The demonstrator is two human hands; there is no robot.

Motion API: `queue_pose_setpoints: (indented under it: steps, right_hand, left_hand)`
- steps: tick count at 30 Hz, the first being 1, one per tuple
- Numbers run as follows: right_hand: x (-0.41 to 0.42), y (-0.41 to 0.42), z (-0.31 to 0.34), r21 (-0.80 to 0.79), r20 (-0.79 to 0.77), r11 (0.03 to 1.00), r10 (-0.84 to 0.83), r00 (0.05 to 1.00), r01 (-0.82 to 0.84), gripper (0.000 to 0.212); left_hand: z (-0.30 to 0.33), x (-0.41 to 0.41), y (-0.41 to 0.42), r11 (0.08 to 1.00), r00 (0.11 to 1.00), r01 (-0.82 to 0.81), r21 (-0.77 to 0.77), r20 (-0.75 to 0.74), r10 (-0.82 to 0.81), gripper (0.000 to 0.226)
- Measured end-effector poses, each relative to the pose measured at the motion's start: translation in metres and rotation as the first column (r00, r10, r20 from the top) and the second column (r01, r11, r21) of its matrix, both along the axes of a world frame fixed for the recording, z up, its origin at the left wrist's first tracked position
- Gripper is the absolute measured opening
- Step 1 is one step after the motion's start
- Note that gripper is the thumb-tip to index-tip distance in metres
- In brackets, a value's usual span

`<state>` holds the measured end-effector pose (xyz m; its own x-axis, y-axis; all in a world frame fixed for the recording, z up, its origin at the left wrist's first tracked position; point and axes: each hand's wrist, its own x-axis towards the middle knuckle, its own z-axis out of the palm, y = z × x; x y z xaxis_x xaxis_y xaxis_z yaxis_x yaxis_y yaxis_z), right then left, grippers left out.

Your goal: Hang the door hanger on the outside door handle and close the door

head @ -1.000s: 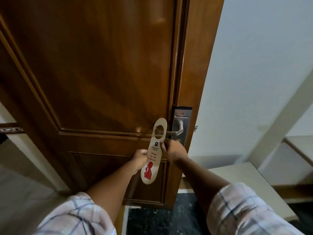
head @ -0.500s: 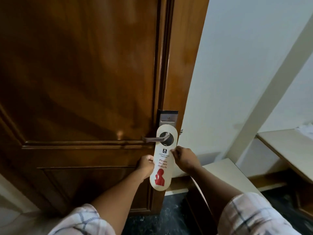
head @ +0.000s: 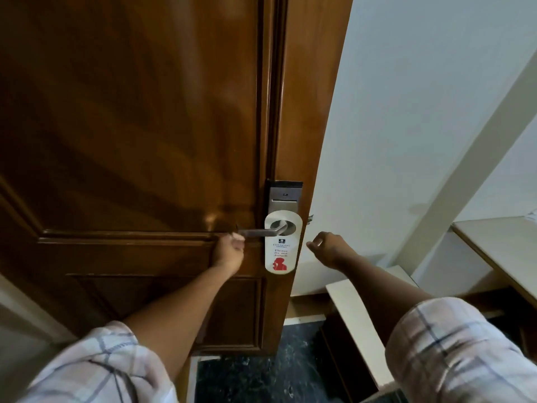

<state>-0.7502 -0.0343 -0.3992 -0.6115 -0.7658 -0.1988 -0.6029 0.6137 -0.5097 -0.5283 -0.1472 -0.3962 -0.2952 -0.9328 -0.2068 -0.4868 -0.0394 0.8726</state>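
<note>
The white door hanger (head: 282, 245) hangs on the lever door handle (head: 261, 231), its round cut-out looped over the lever close to the spindle, and its body drops straight down against the wood near the door's free edge. It carries a small dark logo, red lettering too blurred to read with certainty, and a red figure at its lower end. The handle projects toward nine o'clock from a brushed-metal lock plate (head: 284, 196), which rises above the hanger at twelve o'clock.

At about eight o'clock from the hanger, the left hand (head: 229, 253) sits just below the lever's free tip with its fingers curled into a loose fist; it appears to hold nothing, and whether a fingertip touches the lever cannot be told. At three o'clock from the hanger, the right hand (head: 328, 248) hangs in the air just beside the door's edge, its grip open and empty, clear of the hanger. Both forearms come from rolled plaid sleeves (head: 453, 353).

The brown panelled wooden door (head: 130, 126) stands open, its edge set against a white wall (head: 421, 97). At four o'clock lie pale shelves (head: 499, 248) and a dark marbled floor (head: 252, 379).
</note>
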Motion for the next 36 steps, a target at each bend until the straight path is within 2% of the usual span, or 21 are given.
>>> queue_pose_setpoints:
  steps: [2, 5, 8, 10, 12, 14, 16, 20, 24, 30, 33, 36]
  right_hand:
    - [-0.011, -0.007, 0.019, -0.131, 0.023, 0.989, -0.070, 0.997, 0.072, 0.032]
    - [-0.019, -0.024, 0.060, -0.385, 0.045, 0.912, -0.136, 0.990, 0.143, 0.026]
    - [-0.015, -0.042, 0.099, -0.555, 0.159, 0.828, 0.005, 0.987, 0.086, 0.031]
    - [-0.011, -0.044, 0.116, -0.573, 0.217, 0.820, 0.144, 0.966, 0.006, 0.037]
    - [-0.013, -0.042, 0.122, -0.576, 0.250, 0.817, 0.203, 0.947, -0.023, 0.041]
    - [-0.018, -0.039, 0.123, -0.586, 0.283, 0.810, 0.241, 0.928, -0.031, 0.045]
    - [-0.021, -0.035, 0.122, -0.582, 0.309, 0.812, 0.273, 0.911, -0.046, 0.046]
    - [-0.024, -0.026, 0.121, -0.601, 0.339, 0.797, 0.319, 0.885, -0.057, 0.037]
    - [-0.023, -0.008, 0.119, -0.631, 0.323, 0.768, 0.387, 0.864, -0.108, 0.020]
    - [-0.006, 0.024, 0.104, -0.640, 0.383, 0.745, 0.520, 0.763, -0.187, 0.025]
    - [0.024, 0.036, 0.099, -0.643, 0.295, 0.693, 0.616, 0.731, -0.325, 0.029]
    - [0.065, 0.056, 0.081, -0.672, 0.169, 0.597, 0.699, 0.694, -0.438, 0.028]
  left_hand:
    - [0.029, 0.013, -0.013, 0.970, 0.998, -0.068, -0.235, -0.014, 0.067, 0.030]
    - [0.079, 0.014, -0.018, 0.826, 0.997, -0.075, -0.559, -0.020, 0.077, 0.034]
    - [0.133, -0.013, -0.005, 0.693, 1.000, -0.008, -0.721, -0.008, 0.003, 0.047]
    - [0.162, -0.038, 0.014, 0.646, 0.998, 0.058, -0.762, 0.026, -0.060, 0.056]
    - [0.180, -0.059, 0.030, 0.575, 0.990, 0.136, -0.807, 0.096, -0.100, 0.062]
    - [0.189, -0.075, 0.043, 0.471, 0.980, 0.195, -0.860, 0.190, -0.059, 0.067]
    - [0.191, -0.087, 0.053, 0.425, 0.963, 0.249, -0.870, 0.270, -0.011, 0.071]
    - [0.196, -0.102, 0.071, 0.476, 0.929, 0.275, -0.836, 0.358, 0.092, 0.071]
    - [0.189, -0.105, 0.102, 0.503, 0.880, 0.260, -0.824, 0.417, 0.227, 0.081]
    - [0.177, -0.096, 0.162, 0.514, 0.830, 0.076, -0.854, 0.340, 0.442, 0.100]
    - [0.190, -0.074, 0.185, 0.467, 0.766, 0.010, -0.884, 0.307, 0.565, 0.109]
    - [0.204, -0.039, 0.212, 0.387, 0.704, 0.025, -0.922, 0.291, 0.648, 0.114]
